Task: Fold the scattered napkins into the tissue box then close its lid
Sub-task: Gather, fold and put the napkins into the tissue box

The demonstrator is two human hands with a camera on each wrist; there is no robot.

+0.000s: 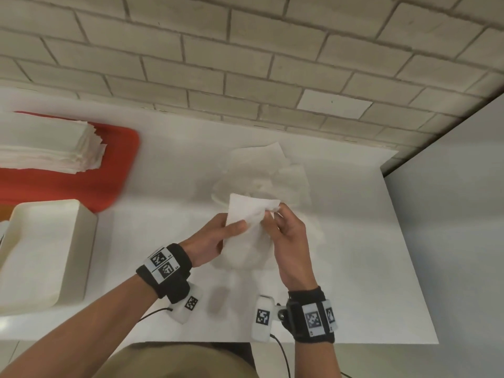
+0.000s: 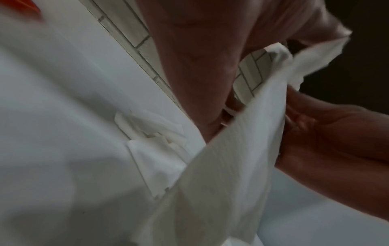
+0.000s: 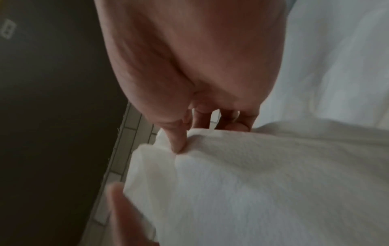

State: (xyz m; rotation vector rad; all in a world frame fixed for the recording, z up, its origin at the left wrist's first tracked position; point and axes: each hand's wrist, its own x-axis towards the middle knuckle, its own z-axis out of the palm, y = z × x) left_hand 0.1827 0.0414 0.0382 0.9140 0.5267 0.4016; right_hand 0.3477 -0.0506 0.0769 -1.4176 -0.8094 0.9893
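Both hands at frame centre: left hand [image 1: 215,236] fingers and right hand [image 1: 286,236] fingers pinching one napkin [image 1: 249,214] above bench [image 1: 354,268]; tissue box [image 1: 41,255] lower left.

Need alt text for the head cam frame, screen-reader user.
Both hands, left hand and right hand, hold a white napkin above a white table where more loose napkins lie. To the left sit an open white tissue box and a napkin stack on a red tray.
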